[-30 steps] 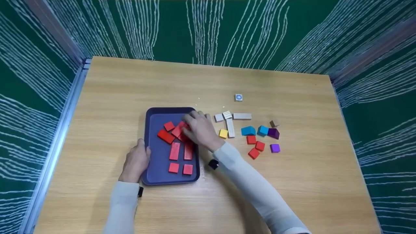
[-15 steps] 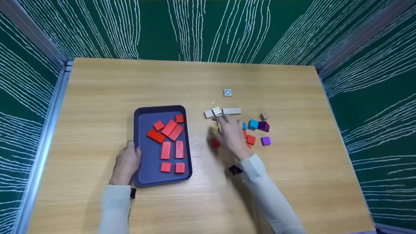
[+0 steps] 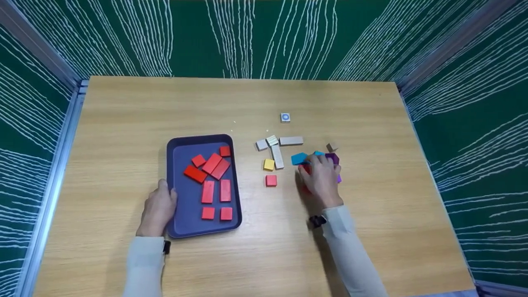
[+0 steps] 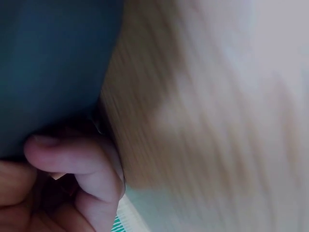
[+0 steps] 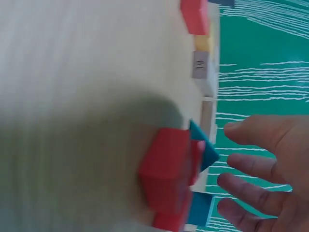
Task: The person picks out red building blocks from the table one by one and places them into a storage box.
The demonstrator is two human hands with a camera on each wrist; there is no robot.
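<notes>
My left hand holds the left rim of a dark blue tray; in the left wrist view its fingers curl at the tray's edge. Several red blocks lie flat inside the tray. To the right, my right hand reaches over loose red blocks beside a blue block. The right wrist view shows its fingers spread apart, close to the red and blue blocks, with nothing held. In the head view this hand partly hides the red blocks and a purple block.
A red cube sits between tray and right hand, below a yellow cube. Several pale wooden blocks lie beyond. A cube with a circle mark stands farther back, and a brown block at the right. Green panels enclose the table.
My right hand has moved from the tray rightward to the loose blocks. A red cube now lies below the yellow cube, where none was a second ago. My left hand stays at the tray.
</notes>
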